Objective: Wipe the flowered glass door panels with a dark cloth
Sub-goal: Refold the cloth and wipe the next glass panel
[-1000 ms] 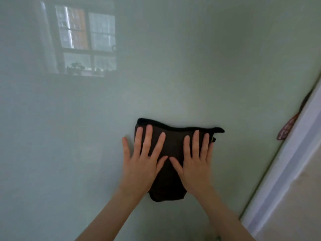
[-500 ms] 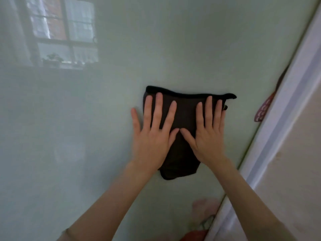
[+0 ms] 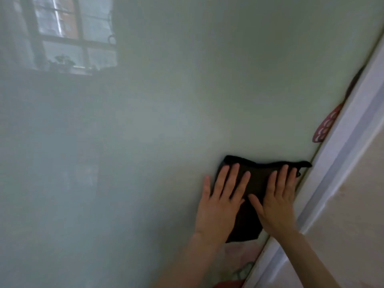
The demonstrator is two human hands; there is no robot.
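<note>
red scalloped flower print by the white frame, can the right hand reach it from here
Probably yes. The right hand lies flat on the dark cloth, and only bare pale green glass shows between it and the red scalloped flower print above; the white frame hides part of it.

Left hand [image 3: 220, 202], right hand [image 3: 278, 204]: bare, backs shown to camera. Slim forearms left bare as far as bottom frame edge. Long, slender fingers noted. Nail detail lost to blur. Only hands, forearms captured.
</note>
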